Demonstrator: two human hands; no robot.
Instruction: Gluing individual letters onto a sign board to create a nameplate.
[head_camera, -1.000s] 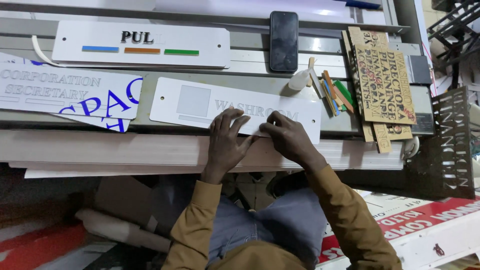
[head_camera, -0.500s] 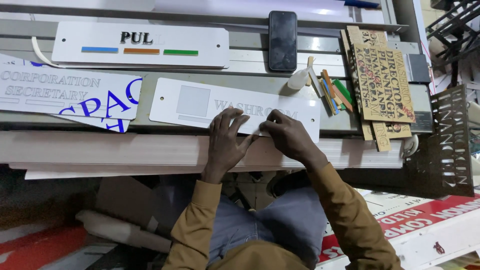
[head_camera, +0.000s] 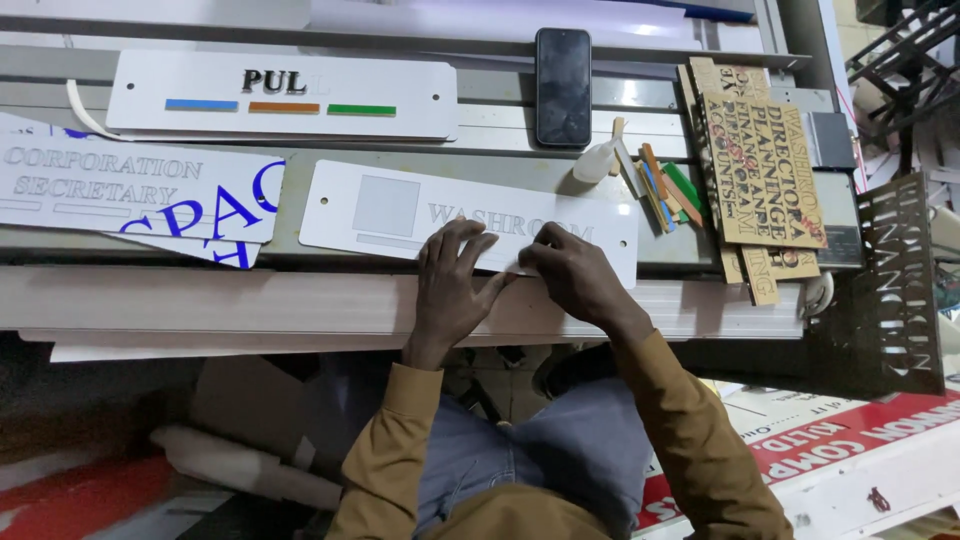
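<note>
a: quick one. where's the white rectangular acrylic door sign with grey raised letters relative to your hands?

b: right under them. it lies flat on the grey metal workbench, long axis running left to right across your view, near edge close to the bench's front lip. both your hands sit on its right half, at the lettering.

a: hand states?

b: your left hand is spread open, palm down, fingertips pressing the sign's lower edge. your right hand is curled, fingertips pinched at the letters. whether it holds a loose letter i can't tell, too small.

a: which hand is nearer the lettering?

b: your right one, it's touching the row of letters. your left is just beside it, more a brace.

a: counts?

b: one sign under your hands. one other long white sign with blue, orange and green bars further back, well apart. one white sheet with blue and grey lettering to the left, just beside the sign's left end. one black phone lying flat behind. one stack of brown cut-out wooden letter boards to the right; how many boards i can't tell. a bunch of coloured sticks between the sign and that stack, count unclear.
</note>
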